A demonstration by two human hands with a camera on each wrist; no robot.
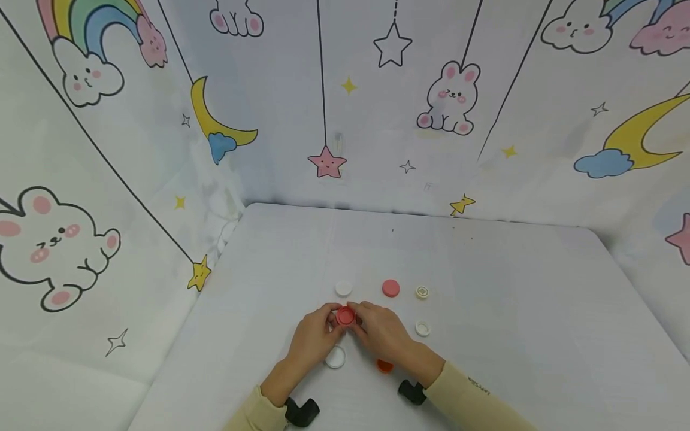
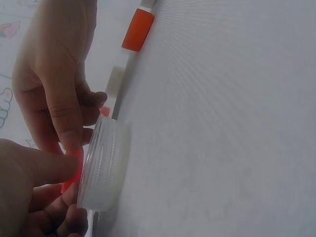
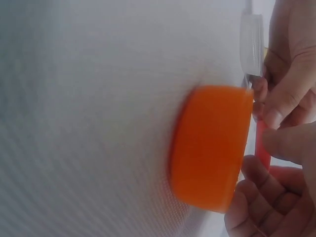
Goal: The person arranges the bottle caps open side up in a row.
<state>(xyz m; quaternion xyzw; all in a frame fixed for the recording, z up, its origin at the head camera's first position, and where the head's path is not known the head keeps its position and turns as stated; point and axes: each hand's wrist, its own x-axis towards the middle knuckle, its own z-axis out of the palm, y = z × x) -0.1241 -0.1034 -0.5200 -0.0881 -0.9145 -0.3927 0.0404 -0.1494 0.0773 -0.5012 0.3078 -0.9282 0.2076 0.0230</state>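
Both hands meet at a small red bottle cap, its hollow side facing up in the head view. My left hand pinches its left edge between thumb and fingers. From the other side, my right hand grips it the same way. In the left wrist view the red cap shows only partly behind the thumbs. A translucent white lid with a ribbed side lies on the table just below the hands. Near the right wrist sits an orange cap, large in the right wrist view.
Beyond the hands lie a white cap, a pinkish-red cap and a cream cap. A white ring-like cap is right of the right hand. The white table meets a cartoon-printed curtain at back.
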